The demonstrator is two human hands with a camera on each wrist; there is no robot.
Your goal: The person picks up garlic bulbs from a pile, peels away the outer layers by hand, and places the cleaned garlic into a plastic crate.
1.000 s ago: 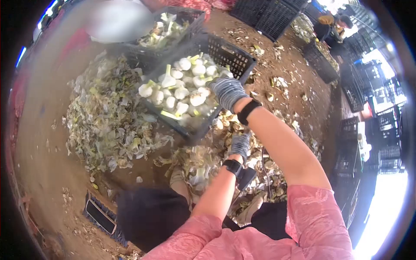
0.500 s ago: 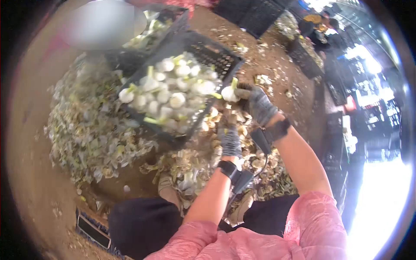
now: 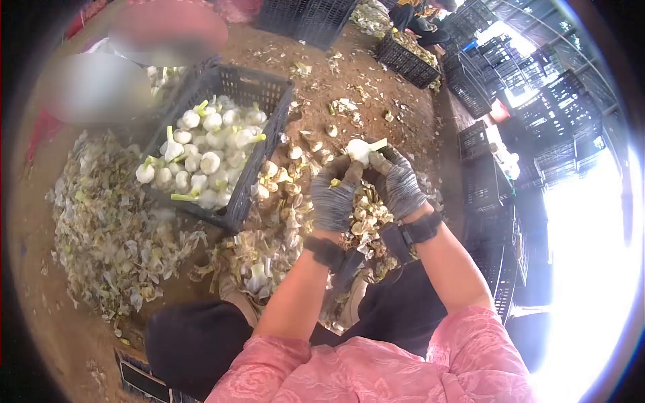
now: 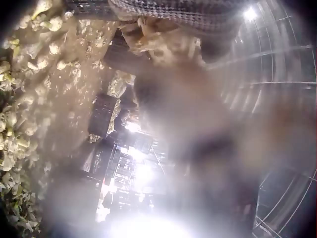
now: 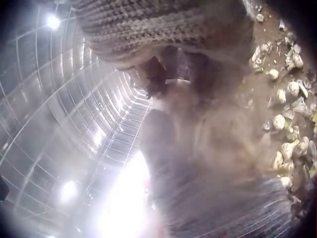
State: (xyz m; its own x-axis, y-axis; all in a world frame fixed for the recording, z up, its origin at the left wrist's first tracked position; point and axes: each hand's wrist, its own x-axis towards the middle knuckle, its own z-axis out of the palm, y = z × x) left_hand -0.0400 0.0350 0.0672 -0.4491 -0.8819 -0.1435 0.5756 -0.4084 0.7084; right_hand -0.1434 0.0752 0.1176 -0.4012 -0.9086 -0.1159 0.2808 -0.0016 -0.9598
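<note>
Fingers of the grey-gloved left hand and right hand pinch one round white garlic bulb between them, above the heap of papery peels. Its green stem stub points right, so the right hand's nearer it.

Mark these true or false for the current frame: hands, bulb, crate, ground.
1. The grey-gloved left hand and right hand both hold one white bulb with a green stem stub. True.
2. The black plastic lattice crate lies to the person's left of the hands. True.
3. That crate is empty. False: it is heaped with white bulbs.
4. The hands work over clean bare concrete. False: below them is brown dirt strewn with pale peelings.
</note>
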